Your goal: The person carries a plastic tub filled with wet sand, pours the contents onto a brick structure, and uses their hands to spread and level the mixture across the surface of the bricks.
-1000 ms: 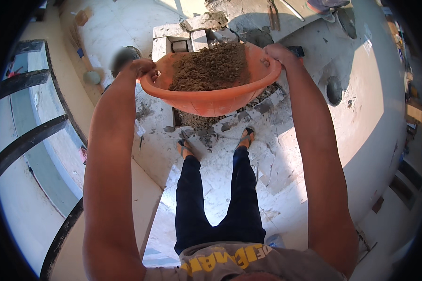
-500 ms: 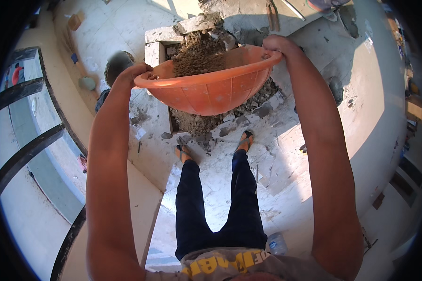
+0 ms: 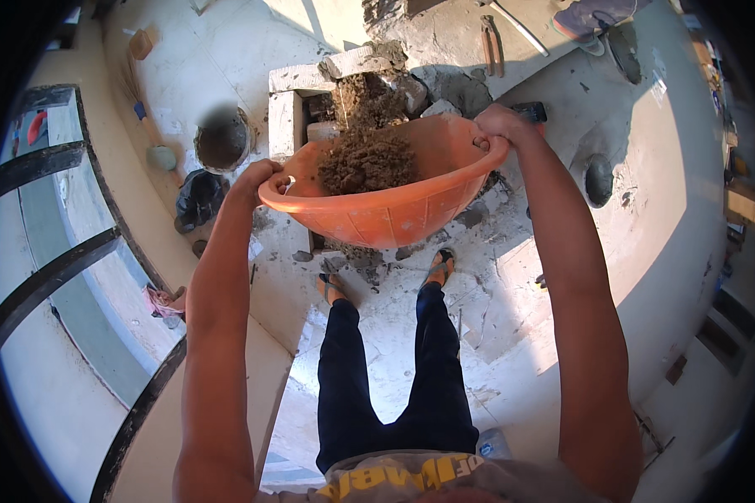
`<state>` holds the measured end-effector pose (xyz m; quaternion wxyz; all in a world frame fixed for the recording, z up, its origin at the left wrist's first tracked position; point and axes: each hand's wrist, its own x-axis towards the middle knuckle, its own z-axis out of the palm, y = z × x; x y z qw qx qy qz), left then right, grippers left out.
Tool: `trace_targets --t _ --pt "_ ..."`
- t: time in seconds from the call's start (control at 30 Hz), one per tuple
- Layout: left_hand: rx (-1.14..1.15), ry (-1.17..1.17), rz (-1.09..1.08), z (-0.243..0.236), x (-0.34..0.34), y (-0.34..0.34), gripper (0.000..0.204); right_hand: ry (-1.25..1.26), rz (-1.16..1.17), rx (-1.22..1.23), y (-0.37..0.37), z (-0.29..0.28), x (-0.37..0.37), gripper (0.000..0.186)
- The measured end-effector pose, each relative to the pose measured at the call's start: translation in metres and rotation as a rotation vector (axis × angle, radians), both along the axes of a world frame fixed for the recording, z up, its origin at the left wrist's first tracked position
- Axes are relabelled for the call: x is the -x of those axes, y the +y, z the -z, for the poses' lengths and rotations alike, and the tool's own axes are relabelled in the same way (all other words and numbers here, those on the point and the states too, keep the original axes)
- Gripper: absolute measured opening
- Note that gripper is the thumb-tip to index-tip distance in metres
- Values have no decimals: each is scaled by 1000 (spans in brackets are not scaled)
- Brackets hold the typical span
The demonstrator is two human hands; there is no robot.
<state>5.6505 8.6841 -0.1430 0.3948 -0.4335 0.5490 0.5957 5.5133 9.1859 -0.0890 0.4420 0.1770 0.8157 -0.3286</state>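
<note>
Head view: the wide, round orange plastic basin (image 3: 394, 216) is in the middle of the frame, held up in both hands and tipped toward the top of the picture. A heap of crumbly dark-brown soil (image 3: 367, 163) lies inside it toward the far lip, with more brown stuff past that edge among the white rectangular blocks (image 3: 285, 124). Honestly can't tell how much of that is loose in the air vs just sitting there. The bare left hand (image 3: 260, 178) has its fingers curled around the rim on the left; the bare right hand (image 3: 502, 123) clenches the rim on the opposite side, fingers hooked at the handle slot. Right side rides higher in the frame, so imo even up both wrists or the load could slide sideways. I'd tilt slowly too, since clumpy stuff tends to let go in one lump. Feet in black sandals (image 3: 440, 267) stand apart below the basin, decent for balance. Further out: a round grey bucket (image 3: 222, 142) upper left, long-handled brown metal pincers (image 3: 492, 50) upper right.
</note>
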Motion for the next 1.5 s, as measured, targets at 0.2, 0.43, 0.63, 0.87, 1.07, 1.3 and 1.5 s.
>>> trace_targets --t 0.2,0.43,0.63,0.87,1.07,1.3,1.5 --pt "85 15 -14 -1 -9 9 21 -26 105 18 -5 3 -29 25" --pt "68 30 50 -15 -21 7 22 -27 5 47 -16 10 -42 22" --pt "89 -13 -78 -31 -64 18 21 31 48 187 10 16 -111 23" --pt "129 251 63 -23 -149 96 26 124 553 241 63 30 -269 24" --pt "216 352 53 17 -233 206 25 261 529 -65 139 63 -361 27" --pt "148 210 360 99 -274 321 23 359 218 -513 275 130 -354 41" --pt "-154 -172 280 114 -318 427 25 282 134 -587 366 196 -352 40"
